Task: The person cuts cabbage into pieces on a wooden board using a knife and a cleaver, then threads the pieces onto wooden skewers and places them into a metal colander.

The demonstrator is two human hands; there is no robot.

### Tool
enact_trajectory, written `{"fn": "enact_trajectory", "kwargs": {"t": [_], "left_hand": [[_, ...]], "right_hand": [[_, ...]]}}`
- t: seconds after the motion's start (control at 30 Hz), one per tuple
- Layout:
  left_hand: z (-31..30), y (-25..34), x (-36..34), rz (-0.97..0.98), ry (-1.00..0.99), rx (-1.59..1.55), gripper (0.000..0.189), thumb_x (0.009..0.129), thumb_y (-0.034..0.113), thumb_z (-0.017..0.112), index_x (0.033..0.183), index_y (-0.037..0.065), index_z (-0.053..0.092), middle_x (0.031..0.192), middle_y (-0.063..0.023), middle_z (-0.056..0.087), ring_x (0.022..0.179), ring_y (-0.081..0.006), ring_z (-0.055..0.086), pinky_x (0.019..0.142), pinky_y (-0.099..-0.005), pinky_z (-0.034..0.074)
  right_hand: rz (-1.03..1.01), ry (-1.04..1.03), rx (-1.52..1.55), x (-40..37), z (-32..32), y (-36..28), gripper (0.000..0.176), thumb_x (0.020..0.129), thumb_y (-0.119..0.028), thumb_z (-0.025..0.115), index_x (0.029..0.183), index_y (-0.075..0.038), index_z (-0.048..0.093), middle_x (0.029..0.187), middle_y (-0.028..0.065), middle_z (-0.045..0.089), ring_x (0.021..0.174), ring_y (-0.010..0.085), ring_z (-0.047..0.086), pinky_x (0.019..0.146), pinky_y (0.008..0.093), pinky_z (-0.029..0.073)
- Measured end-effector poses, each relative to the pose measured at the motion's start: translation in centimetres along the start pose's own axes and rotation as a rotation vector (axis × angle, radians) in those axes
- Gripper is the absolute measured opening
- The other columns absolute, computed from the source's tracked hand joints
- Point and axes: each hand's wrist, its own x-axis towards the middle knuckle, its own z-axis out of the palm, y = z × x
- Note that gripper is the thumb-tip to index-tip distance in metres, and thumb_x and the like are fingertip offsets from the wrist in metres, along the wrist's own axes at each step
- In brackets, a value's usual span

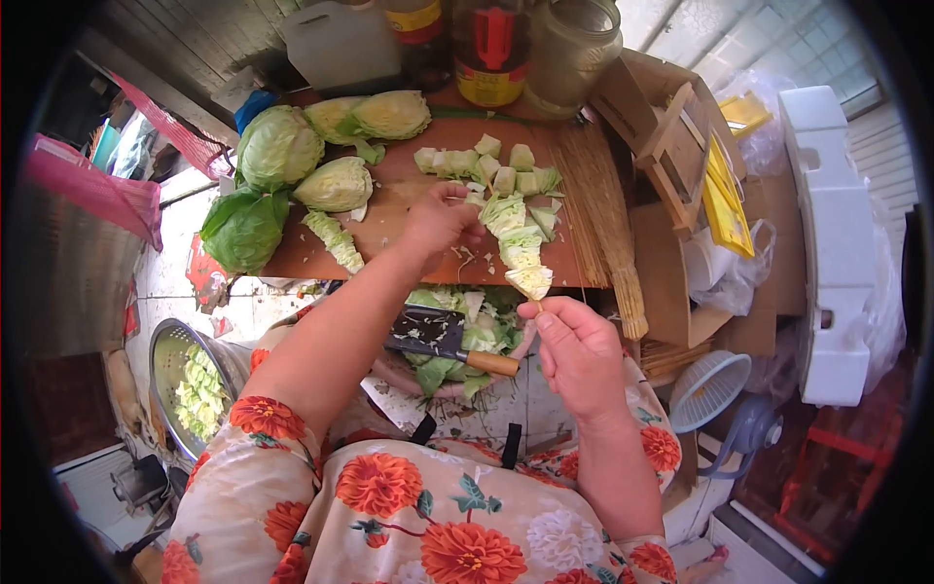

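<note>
My right hand (581, 352) pinches the lower end of a thin wooden skewer (539, 307). Several pale cabbage pieces (516, 237) are threaded along it, and the skewer points away from me over the cutting board (399, 234). My left hand (440, 224) is beside the far end of the skewer, fingers curled together, with a small cabbage piece (475, 199) at the fingertips. Loose cut cabbage chunks (504, 168) lie on the board just beyond. Further left are whole cabbages (280, 148) and a cut cabbage half (334, 185).
A bundle of wooden skewers (608, 224) lies along the board's right side. Below the board, a cleaver (438, 333) rests across a basin of cabbage leaves (486, 336). A metal colander (165, 362) with cut cabbage stands at left. Jars (574, 58) line the back; cardboard boxes (671, 292) stand right.
</note>
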Motion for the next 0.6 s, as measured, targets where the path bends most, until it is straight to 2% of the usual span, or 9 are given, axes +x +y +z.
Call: {"fn": "enact_trajectory", "kwargs": {"t": [0.03,0.07,0.17,0.4,0.5,0.57,0.6], "left_hand": [[-0.5,1.1,-0.1,0.043,-0.015,-0.157,0.032,0.085,0.005,0.064,0.115,-0.002,0.052,0.09,-0.0096,0.064,0.073,-0.0169,0.066,0.062,-0.0258,0.058],[-1.1,2.1,-0.4,0.049,-0.011,-0.157,0.032,0.085,0.005,0.064,0.115,-0.002,0.052,0.09,-0.0096,0.064,0.073,-0.0169,0.066,0.062,-0.0258,0.058],[-2.9,4.2,-1.3,0.065,-0.1,-0.418,0.032,0.087,0.003,0.061,0.118,-0.002,0.052,0.091,-0.0098,0.065,0.074,-0.018,0.066,0.066,-0.0288,0.06],[-3.6,5.2,-2.5,0.111,-0.044,-0.45,0.031,0.087,0.0,0.061,0.117,-0.002,0.053,0.092,-0.0098,0.065,0.074,-0.018,0.066,0.068,-0.0294,0.06],[-3.7,5.6,-2.9,0.154,0.016,-0.356,0.034,0.085,0.0,0.062,0.118,-0.001,0.053,0.092,-0.0088,0.065,0.074,-0.0169,0.066,0.07,-0.0286,0.059],[-3.6,5.7,-3.3,0.271,0.063,-0.165,0.033,0.087,-0.001,0.06,0.119,0.0,0.054,0.097,-0.0078,0.065,0.081,-0.0171,0.067,0.072,-0.0269,0.057],[-3.7,5.6,-3.2,0.27,0.065,-0.166,0.033,0.087,-0.001,0.06,0.119,0.0,0.054,0.097,-0.0078,0.065,0.081,-0.0171,0.067,0.072,-0.0269,0.057]], "right_hand": [[-0.004,-0.006,0.001,0.1,0.1,0.2,0.017,0.097,-0.012,0.056,0.103,0.001,0.066,0.065,-0.0067,0.051,0.053,0.0003,0.042,0.046,0.0178,0.033],[0.008,-0.022,-0.04,0.1,0.2,0.5,0.017,0.096,-0.012,0.056,0.102,0.0,0.066,0.065,-0.0066,0.051,0.053,0.0004,0.042,0.047,0.0181,0.033],[0.019,-0.049,-0.109,0.2,0.6,0.6,0.017,0.096,-0.013,0.056,0.101,0.0,0.067,0.066,-0.0064,0.051,0.053,0.0008,0.042,0.047,0.0185,0.034],[0.02,-0.079,-0.123,0.3,1.8,0.7,0.017,0.096,-0.014,0.056,0.1,0.0,0.067,0.066,-0.0057,0.052,0.053,0.0009,0.043,0.047,0.0189,0.034],[0.022,-0.078,-0.115,0.4,2.1,0.7,0.018,0.096,-0.014,0.056,0.1,0.0,0.066,0.065,-0.0058,0.052,0.053,0.001,0.043,0.047,0.0189,0.034],[0.034,-0.086,-0.109,0.5,2.2,0.7,0.018,0.096,-0.014,0.056,0.1,0.0,0.066,0.065,-0.0058,0.051,0.053,0.001,0.043,0.047,0.0188,0.034],[0.045,-0.091,-0.101,0.5,2.3,0.7,0.018,0.096,-0.014,0.056,0.101,0.0,0.066,0.065,-0.0059,0.051,0.052,0.0009,0.042,0.047,0.0187,0.033]]}}
